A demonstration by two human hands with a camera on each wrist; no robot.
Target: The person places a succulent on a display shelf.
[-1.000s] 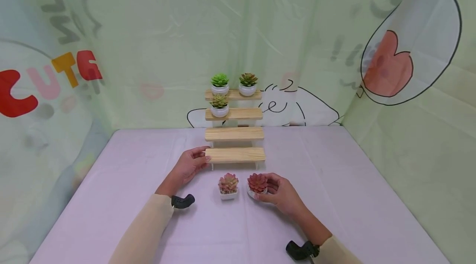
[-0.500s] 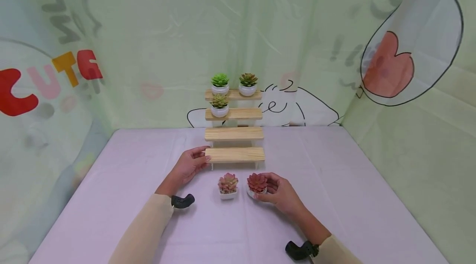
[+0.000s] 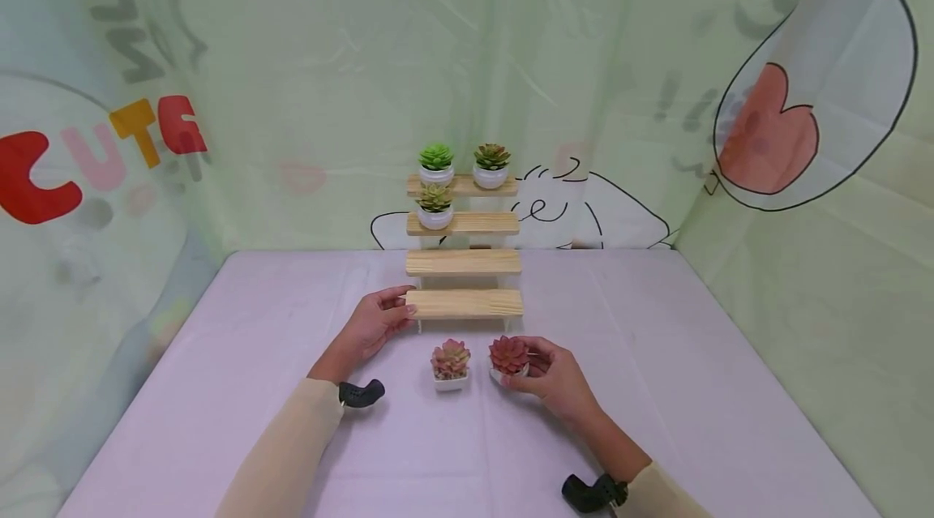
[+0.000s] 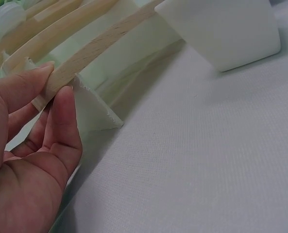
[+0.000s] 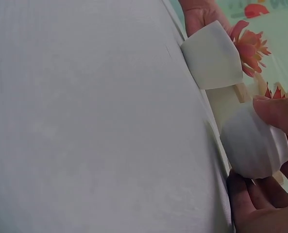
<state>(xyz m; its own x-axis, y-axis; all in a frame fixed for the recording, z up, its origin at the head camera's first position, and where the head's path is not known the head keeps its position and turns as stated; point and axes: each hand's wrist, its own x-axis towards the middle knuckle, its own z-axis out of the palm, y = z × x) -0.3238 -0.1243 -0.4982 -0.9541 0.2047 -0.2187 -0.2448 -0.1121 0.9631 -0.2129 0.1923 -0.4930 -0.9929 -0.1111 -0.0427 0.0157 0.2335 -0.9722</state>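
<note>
My left hand [image 3: 375, 323] pinches the left end of the lowest board of a tiered wooden plant stand [image 3: 464, 304]; the left wrist view shows the thumb above the board [image 4: 80, 63] and fingers below. My right hand [image 3: 558, 380] grips a dark red succulent [image 3: 508, 355] in a round white pot [image 5: 254, 143], thumb on one side and fingers on the other. This pot is at the table surface in front of the stand. Just left of it, a pink succulent [image 3: 450, 359] stands in a square white pot [image 3: 451, 383], touched by neither hand.
On the stand's top board are a bright green succulent [image 3: 436, 156] and a brownish-green one [image 3: 492, 156]. A yellow-green succulent [image 3: 434, 199] sits at the left of the board below. A pale cloth covers the table [image 3: 620, 388]; printed curtains [image 3: 328, 80] surround it.
The head view has shifted very slightly. Both hands keep their holds, and the red succulent has hardly moved.
</note>
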